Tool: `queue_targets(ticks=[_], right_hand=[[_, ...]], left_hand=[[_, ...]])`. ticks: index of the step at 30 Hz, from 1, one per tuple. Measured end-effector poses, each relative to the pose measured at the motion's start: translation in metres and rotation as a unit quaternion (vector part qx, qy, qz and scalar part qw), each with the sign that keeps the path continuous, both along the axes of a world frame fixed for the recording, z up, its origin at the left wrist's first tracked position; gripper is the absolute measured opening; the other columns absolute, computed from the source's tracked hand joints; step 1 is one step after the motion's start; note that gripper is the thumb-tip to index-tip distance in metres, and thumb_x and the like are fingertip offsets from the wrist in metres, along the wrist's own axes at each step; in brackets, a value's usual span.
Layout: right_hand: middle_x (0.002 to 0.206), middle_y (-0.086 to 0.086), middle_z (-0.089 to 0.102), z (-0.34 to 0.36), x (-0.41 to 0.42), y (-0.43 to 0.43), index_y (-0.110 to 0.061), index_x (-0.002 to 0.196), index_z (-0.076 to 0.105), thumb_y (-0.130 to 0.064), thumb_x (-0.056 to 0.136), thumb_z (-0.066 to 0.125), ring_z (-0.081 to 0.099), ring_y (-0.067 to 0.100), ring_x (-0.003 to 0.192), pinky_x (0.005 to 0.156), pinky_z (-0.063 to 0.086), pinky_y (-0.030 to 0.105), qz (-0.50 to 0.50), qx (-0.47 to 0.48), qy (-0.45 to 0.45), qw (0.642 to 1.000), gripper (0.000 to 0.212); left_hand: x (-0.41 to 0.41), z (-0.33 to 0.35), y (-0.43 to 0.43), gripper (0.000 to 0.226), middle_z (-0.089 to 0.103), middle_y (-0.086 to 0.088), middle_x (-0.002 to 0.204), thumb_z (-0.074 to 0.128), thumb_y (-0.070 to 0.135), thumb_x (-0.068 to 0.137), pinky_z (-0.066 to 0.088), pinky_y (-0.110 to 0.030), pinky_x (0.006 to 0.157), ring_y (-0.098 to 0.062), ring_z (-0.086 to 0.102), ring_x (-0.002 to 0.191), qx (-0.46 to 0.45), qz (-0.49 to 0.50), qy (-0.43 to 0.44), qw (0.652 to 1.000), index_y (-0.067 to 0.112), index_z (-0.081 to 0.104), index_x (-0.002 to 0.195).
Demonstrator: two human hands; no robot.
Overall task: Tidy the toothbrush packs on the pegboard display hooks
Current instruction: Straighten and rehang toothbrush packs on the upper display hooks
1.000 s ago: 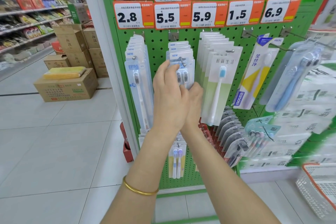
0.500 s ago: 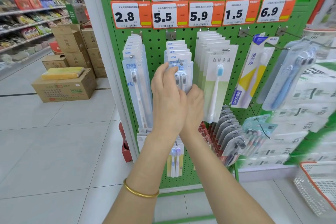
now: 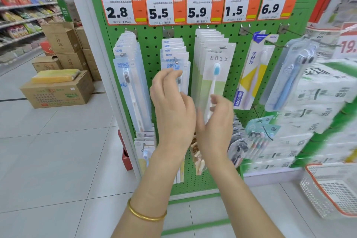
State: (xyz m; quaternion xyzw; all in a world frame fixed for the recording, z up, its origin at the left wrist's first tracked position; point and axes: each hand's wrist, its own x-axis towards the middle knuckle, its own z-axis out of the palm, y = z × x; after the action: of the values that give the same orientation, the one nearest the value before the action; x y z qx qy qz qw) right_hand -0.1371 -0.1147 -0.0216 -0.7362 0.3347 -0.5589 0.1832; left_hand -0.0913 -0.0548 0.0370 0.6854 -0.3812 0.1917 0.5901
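Hanging toothbrush packs point(image 3: 174, 60) behind left hand point(image 3: 172, 106)

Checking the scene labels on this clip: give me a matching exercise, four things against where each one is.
Things: 1 left hand; 2 right hand; 3 yellow pack; 4 white basket.
Places: A on a cardboard box; B at the stack under the 5.5 tag; C lower right corner of the view; D before the blue-bristled toothbrush pack.
Pairs: 1-B; 2-D; 3-A; 4-C.
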Motion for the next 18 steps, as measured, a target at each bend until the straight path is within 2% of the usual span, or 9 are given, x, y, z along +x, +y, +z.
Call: queue_targets(ticks=[2,4,7,9,11,14,18], right_hand=[[0.112,0.009,0.051,0.015,-0.009,-0.014,-0.002,0.122,0.048,-0.015,0.088,0.06,0.052,0.029,0.101,0.085,0.044,0.04,-0.015,0.012,-0.048,0.999,0.038],[0.113,0.009,0.051,0.034,-0.013,-0.028,-0.001,0.123,0.048,-0.015,0.088,0.058,0.05,0.027,0.104,0.089,0.041,0.037,-0.021,0.039,-0.066,0.997,0.039],[0.117,0.004,0.053,0.053,-0.011,-0.045,-0.005,0.129,0.045,-0.021,0.094,0.052,0.049,0.019,0.11,0.093,0.038,0.03,0.017,0.104,-0.069,0.992,0.039],[0.103,-0.01,0.054,0.06,-0.009,-0.054,-0.006,0.127,0.047,-0.021,0.098,0.047,0.051,0.007,0.1,0.084,0.038,0.016,0.063,0.147,-0.084,0.984,0.033],[0.09,-0.018,0.048,0.066,-0.007,-0.061,-0.003,0.117,0.053,-0.018,0.099,0.044,0.049,-0.011,0.083,0.072,0.036,0.004,0.094,0.181,-0.097,0.974,0.025],[0.078,-0.012,0.048,0.07,-0.005,-0.067,0.002,0.098,0.058,-0.014,0.098,0.044,0.045,-0.016,0.065,0.063,0.033,0.001,0.108,0.193,-0.097,0.97,0.022],[0.075,-0.007,0.049,0.072,-0.007,-0.067,-0.002,0.089,0.059,-0.011,0.098,0.047,0.045,-0.017,0.063,0.065,0.032,-0.001,0.128,0.193,-0.11,0.966,0.017]], left_hand=[[-0.005,-0.003,-0.002,0.045,0.042,-0.006,0.126,0.039,-0.008,0.079,0.041,-0.037,0.101,-0.021,0.043,0.12,-0.011,-0.017,0.001,1.0,0.007,0.052,0.12],[-0.008,-0.004,-0.005,0.043,0.042,-0.002,0.121,0.038,-0.005,0.08,0.045,-0.041,0.095,-0.021,0.047,0.116,-0.006,-0.041,0.005,0.999,0.01,0.053,0.117],[-0.011,-0.002,-0.009,0.039,0.039,0.005,0.116,0.04,-0.006,0.083,0.045,-0.035,0.096,-0.013,0.048,0.111,0.022,-0.083,0.011,0.996,0.013,0.053,0.115],[-0.01,0.0,-0.011,0.039,0.038,0.009,0.113,0.042,-0.007,0.085,0.044,-0.026,0.094,-0.005,0.047,0.107,0.036,-0.099,0.021,0.994,0.014,0.054,0.115],[-0.007,0.001,-0.014,0.038,0.039,0.009,0.113,0.043,-0.007,0.085,0.043,-0.021,0.091,0.0,0.046,0.104,0.046,-0.118,0.029,0.992,0.015,0.054,0.114],[-0.003,0.004,-0.016,0.038,0.04,0.008,0.115,0.044,-0.006,0.085,0.043,-0.019,0.089,0.002,0.046,0.103,0.061,-0.137,0.036,0.988,0.018,0.054,0.114],[0.0,0.007,-0.021,0.038,0.04,0.007,0.116,0.044,-0.006,0.085,0.043,-0.017,0.087,0.004,0.047,0.101,0.059,-0.154,0.053,0.985,0.017,0.054,0.114]])
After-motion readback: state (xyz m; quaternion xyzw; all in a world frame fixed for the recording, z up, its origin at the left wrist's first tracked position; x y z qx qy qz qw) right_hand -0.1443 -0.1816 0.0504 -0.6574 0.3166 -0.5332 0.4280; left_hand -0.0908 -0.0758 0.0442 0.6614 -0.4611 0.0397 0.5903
